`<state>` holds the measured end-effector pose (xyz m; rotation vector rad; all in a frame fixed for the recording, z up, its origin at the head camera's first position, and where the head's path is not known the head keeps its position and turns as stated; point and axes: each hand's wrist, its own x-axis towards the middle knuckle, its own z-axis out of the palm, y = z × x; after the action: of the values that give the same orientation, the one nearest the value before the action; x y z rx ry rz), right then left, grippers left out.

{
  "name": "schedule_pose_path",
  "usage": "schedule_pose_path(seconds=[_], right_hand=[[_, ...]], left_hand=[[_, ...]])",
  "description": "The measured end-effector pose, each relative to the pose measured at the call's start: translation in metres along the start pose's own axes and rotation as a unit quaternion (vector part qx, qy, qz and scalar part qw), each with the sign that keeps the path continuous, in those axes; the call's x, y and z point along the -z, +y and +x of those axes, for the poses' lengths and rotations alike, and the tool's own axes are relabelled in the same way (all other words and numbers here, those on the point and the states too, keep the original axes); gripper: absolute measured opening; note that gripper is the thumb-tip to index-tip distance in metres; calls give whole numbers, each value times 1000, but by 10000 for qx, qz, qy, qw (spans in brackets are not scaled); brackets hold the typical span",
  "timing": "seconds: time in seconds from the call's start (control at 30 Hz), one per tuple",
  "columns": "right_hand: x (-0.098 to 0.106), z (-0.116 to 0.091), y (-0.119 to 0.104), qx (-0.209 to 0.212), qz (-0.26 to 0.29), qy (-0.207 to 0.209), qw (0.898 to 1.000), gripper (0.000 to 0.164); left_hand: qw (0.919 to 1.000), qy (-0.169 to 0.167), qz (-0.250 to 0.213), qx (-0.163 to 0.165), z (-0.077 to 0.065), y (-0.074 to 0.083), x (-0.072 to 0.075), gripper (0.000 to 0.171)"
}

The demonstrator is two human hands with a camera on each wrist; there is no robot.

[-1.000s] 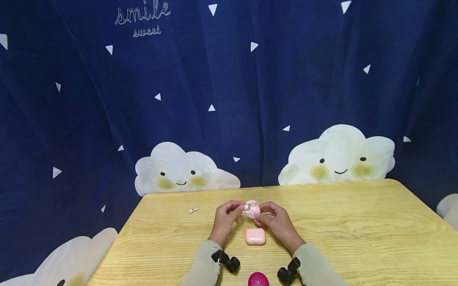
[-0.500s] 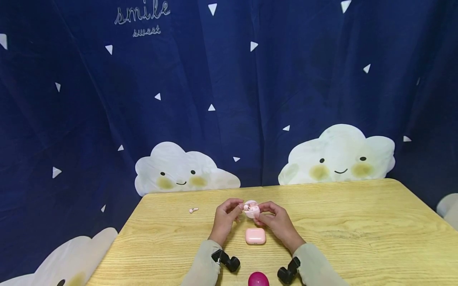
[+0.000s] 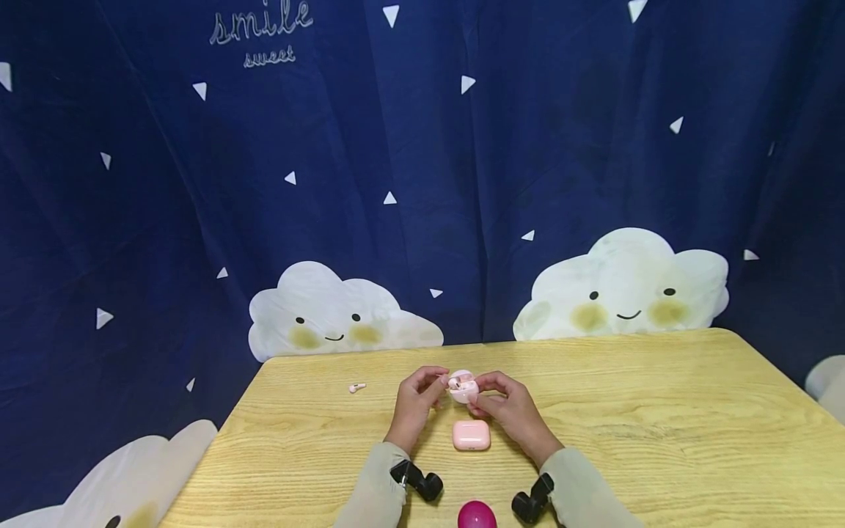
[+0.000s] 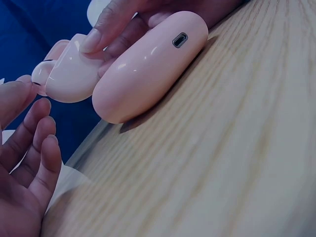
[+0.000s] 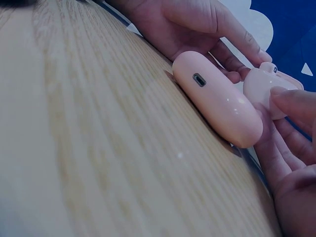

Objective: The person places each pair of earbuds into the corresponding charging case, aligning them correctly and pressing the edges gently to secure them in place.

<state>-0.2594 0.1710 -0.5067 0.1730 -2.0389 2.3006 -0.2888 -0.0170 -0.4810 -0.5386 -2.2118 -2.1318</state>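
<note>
A round pink earbud case (image 3: pixel 464 394) with its lid raised is held by my right hand (image 3: pixel 517 414), thumb on its front and fingers at its side. My left hand (image 3: pixel 414 403) has its thumb and a finger at a pink earbud (image 4: pixel 40 74), pinching it at the case's left edge; part of the earbud is hidden in the case. A second case (image 3: pixel 472 435), pink, closed and rounded-rectangular, stands on the table just nearer to me than the hands. Its charging port faces both wrist cameras.
A loose pink earbud (image 3: pixel 357 388) lies on the wooden table (image 3: pixel 660 418) to the left. A magenta round object (image 3: pixel 477 515) sits at the near edge, between the sleeves. A dark blue curtain (image 3: pixel 422 147) hangs behind the table.
The round case and the earbud have shifted very slightly left, and the left fingertips have moved a little with them. Otherwise the hands keep nearly the same pose.
</note>
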Motion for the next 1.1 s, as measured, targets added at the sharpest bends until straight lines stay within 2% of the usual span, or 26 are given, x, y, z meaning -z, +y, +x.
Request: schedule_pose_path(seconds=[0.27, 0.43, 0.57, 0.87, 1.1], right_hand=[[0, 1, 0, -13, 53, 77, 10000, 31], [0, 1, -2, -98, 155, 318, 9993, 29], [2, 2, -2, -195, 395, 409, 9982, 30], [3, 2, -3, -284, 596, 286, 9974, 38], [3, 1, -1, -340, 247, 108, 9991, 43]], left_hand=[[9999, 7, -30, 122, 1, -1, -1, 24], [9996, -125, -31, 241, 0, 1, -2, 24], [9992, -263, 168, 254, -1, 2, -3, 22], [9978, -489, 392, 231, -2, 3, -2, 22], [9973, -595, 412, 108, -3, 2, -2, 21]])
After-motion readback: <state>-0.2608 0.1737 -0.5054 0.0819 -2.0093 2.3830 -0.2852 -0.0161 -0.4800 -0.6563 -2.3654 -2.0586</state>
